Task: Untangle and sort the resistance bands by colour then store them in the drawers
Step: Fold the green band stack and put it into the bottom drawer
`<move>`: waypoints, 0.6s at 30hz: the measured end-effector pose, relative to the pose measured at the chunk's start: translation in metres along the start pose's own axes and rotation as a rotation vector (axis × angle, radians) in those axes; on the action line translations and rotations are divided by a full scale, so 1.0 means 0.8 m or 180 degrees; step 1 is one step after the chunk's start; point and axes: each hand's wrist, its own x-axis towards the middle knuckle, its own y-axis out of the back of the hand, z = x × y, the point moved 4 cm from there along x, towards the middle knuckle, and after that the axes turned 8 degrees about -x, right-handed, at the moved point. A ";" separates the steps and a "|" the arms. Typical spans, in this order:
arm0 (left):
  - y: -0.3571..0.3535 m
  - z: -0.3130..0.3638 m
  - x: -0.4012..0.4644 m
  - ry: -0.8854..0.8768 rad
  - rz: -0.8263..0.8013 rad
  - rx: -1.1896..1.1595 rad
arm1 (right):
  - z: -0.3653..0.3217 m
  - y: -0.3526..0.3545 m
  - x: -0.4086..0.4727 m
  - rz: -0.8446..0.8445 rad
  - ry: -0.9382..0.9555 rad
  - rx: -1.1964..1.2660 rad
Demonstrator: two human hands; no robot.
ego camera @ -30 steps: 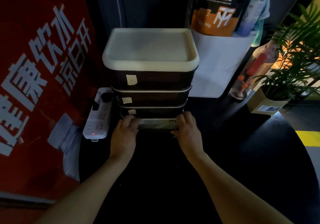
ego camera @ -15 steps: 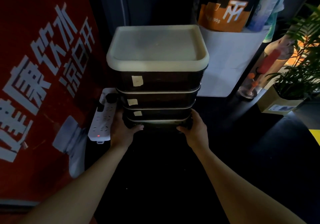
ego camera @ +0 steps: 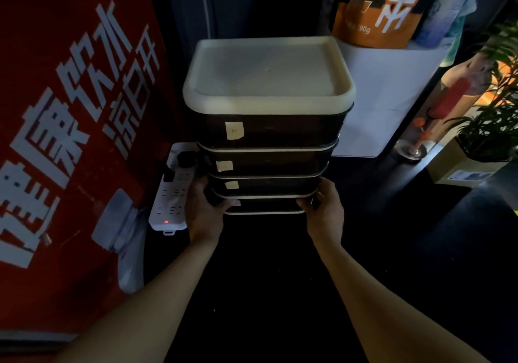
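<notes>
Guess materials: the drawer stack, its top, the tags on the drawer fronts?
Drawer stack: dark, seemingly translucent plastic with a glossy finish, going by faint sheen on the fronts; the dim light leaves the tint open. Top: cream, matte, moulded plastic with a thick rounded rim. Tags: pale paper stickers, probably; one corner looks lifted. Left hand and right hand grip the stack's bottom corners.

Glossy dark plastic drawer unit, matt cream lid, paper labels.
</notes>
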 end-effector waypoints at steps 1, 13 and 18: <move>0.000 -0.003 -0.001 0.0026 -0.0058 0.0016 | 0.000 -0.001 -0.001 -0.0045 -0.0017 -0.0009; -0.015 0.016 -0.035 0.0820 -0.0344 -0.0811 | -0.032 0.005 -0.030 -0.0465 -0.0199 0.0423; -0.017 0.020 -0.024 0.0730 -0.0497 -0.0664 | -0.041 0.009 -0.015 -0.0637 -0.0125 0.0321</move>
